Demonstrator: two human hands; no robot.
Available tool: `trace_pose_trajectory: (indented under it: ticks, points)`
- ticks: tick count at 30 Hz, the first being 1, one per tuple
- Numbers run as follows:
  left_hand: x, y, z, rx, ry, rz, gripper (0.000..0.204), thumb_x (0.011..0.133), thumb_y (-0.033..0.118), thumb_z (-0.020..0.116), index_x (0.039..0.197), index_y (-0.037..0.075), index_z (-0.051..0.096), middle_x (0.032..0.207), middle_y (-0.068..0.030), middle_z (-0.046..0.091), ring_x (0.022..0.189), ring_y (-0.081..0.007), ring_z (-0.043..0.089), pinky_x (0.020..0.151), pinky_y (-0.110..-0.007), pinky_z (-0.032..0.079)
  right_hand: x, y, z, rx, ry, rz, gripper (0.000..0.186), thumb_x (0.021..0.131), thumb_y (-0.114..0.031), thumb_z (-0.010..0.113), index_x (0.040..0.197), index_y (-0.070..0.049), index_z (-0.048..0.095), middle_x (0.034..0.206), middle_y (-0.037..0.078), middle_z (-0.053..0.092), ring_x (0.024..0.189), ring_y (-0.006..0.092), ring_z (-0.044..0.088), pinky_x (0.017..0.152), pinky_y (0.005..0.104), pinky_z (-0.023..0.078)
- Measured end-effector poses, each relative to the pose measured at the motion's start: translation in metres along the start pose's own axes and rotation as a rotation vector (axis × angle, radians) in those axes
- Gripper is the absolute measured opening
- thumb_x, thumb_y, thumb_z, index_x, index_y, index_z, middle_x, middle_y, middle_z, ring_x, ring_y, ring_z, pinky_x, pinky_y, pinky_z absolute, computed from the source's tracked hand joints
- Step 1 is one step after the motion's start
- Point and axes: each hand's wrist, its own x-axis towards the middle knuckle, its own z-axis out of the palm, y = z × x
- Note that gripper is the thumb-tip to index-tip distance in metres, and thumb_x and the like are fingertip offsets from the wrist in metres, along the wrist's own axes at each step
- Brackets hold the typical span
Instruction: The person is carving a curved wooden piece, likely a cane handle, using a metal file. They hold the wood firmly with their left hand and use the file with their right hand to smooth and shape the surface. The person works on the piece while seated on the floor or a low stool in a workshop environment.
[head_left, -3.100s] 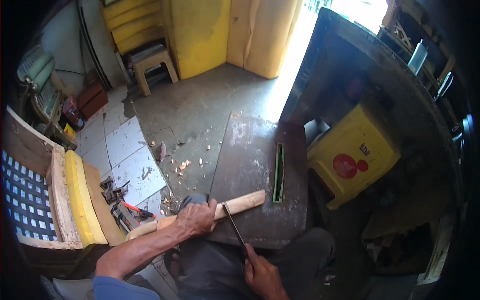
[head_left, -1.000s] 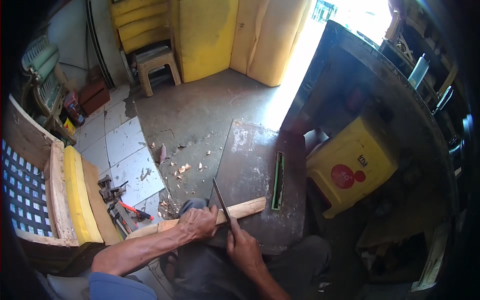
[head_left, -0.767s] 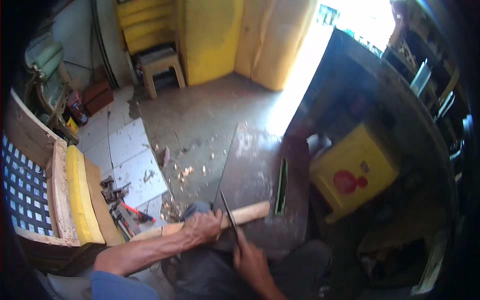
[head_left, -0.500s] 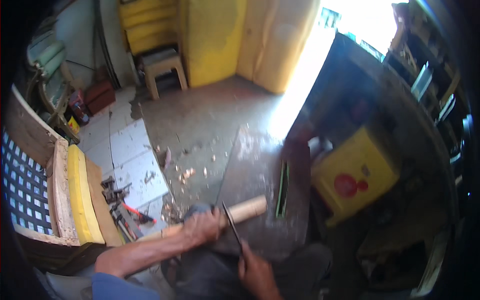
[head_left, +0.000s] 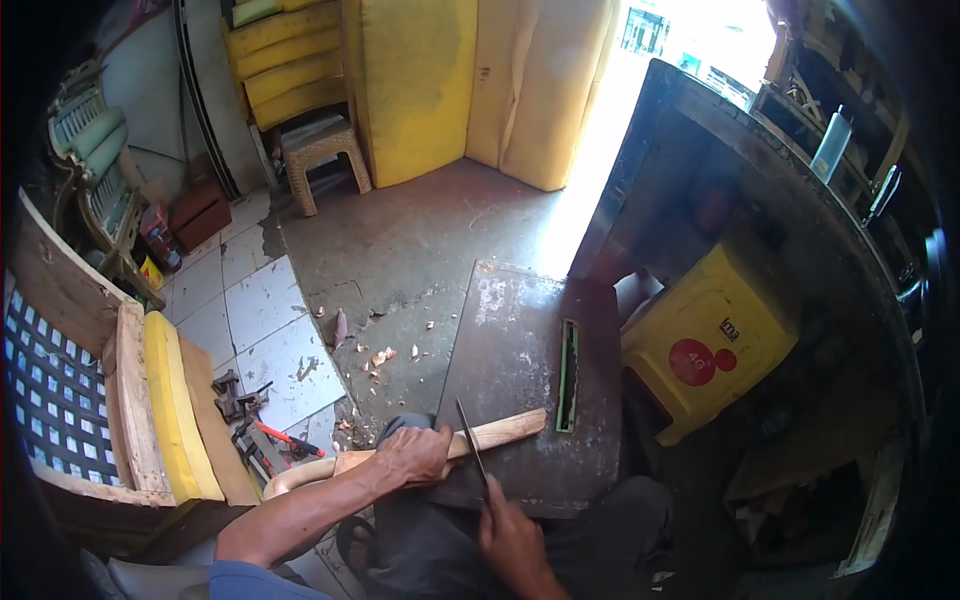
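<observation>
A long piece of pale wood (head_left: 510, 428) lies slantwise over my lap and the near part of a dark, scuffed board (head_left: 500, 330). My left hand (head_left: 415, 455) is wrapped round the wood near its middle, and behind it the piece runs on under my forearm to a curved, smoother end (head_left: 298, 476). In my right hand (head_left: 512, 540) is the grip of a knife with a long, narrow blade (head_left: 472, 445). That blade crosses the wood just right of my left hand, its tip pointing away from me. A green-edged narrow object (head_left: 567, 378) lies on the board.
Clamps and a red-handled tool (head_left: 290, 438) lie on the tiles at left, beside a padded wooden frame with woven straps (head_left: 60, 390). Wood chips (head_left: 383, 356) litter the floor. A yellow plastic stool (head_left: 700, 350) lies tilted at right. Yellow foam pads (head_left: 420, 90) stand at the back.
The wood's far end and the blade sit slightly farther right, close to the green-edged object. Both hands keep their hold. The whole view has shifted a little and is sharper.
</observation>
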Motion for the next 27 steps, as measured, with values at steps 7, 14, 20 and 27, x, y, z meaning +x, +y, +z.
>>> trace_pose_trajectory:
  ticks: [7,14,20,27]
  points:
    - [0.006,-0.003,0.001,-0.052,-0.002,-0.05,0.055,0.094,0.045,0.068,0.115,-0.003,0.052,0.089,-0.0316,0.071,0.089,-0.0506,0.071,0.082,-0.057,0.056,-0.006,0.014,-0.01,0.028,0.07,-0.075,0.054,0.094,-0.015,0.066,0.146,-0.013,0.055,0.079,0.017,0.068,0.065,0.0397,0.07,0.057,0.05,0.059]
    - [0.001,0.007,-0.006,0.02,-0.035,0.023,0.053,0.093,0.038,0.067,0.117,-0.007,0.052,0.088,-0.0334,0.071,0.088,-0.0503,0.071,0.08,-0.057,0.057,0.019,0.002,0.002,0.029,0.072,-0.059,0.055,0.095,-0.009,0.064,0.148,-0.008,0.052,0.084,0.021,0.068,0.071,0.0413,0.068,0.064,0.0502,0.056]
    - [-0.007,0.006,-0.003,0.051,-0.04,0.044,0.048,0.092,0.035,0.069,0.115,-0.005,0.054,0.091,-0.0324,0.072,0.091,-0.0504,0.071,0.082,-0.058,0.057,0.013,0.0,0.017,-0.01,0.027,-0.003,0.055,0.096,-0.009,0.064,0.149,-0.005,0.05,0.087,0.021,0.07,0.075,0.0415,0.07,0.067,0.0486,0.057]
    - [-0.014,0.013,0.002,0.007,0.029,0.009,0.05,0.095,0.04,0.067,0.111,-0.005,0.051,0.091,-0.0322,0.071,0.087,-0.0502,0.072,0.077,-0.057,0.058,0.022,0.009,0.017,0.27,0.322,-0.185,0.05,0.098,-0.008,0.062,0.146,-0.003,0.053,0.092,0.021,0.07,0.079,0.0402,0.071,0.069,0.048,0.058]
